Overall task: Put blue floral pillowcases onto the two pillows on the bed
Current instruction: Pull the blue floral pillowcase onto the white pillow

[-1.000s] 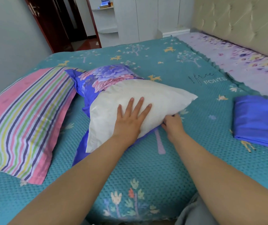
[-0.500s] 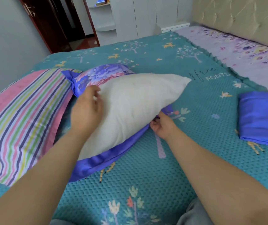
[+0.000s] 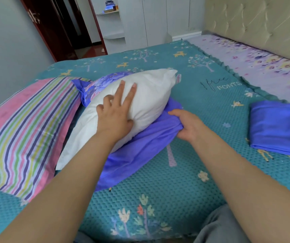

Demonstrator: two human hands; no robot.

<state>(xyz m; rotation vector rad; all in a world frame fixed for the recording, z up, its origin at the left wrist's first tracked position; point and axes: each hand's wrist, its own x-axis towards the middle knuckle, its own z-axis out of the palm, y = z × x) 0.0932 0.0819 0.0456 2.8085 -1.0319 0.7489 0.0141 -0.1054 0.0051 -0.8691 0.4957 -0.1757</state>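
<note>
The left hand lies flat, fingers spread, on the white pillow mid-bed; the right hand pinches the blue floral pillowcase bunched beneath it.

Grey wall, dark wooden door, white wardrobe — tufted beige headboard at right.

Two bare forearms without sleeves, no rings or watch, grey trouser leg at lower right
</note>
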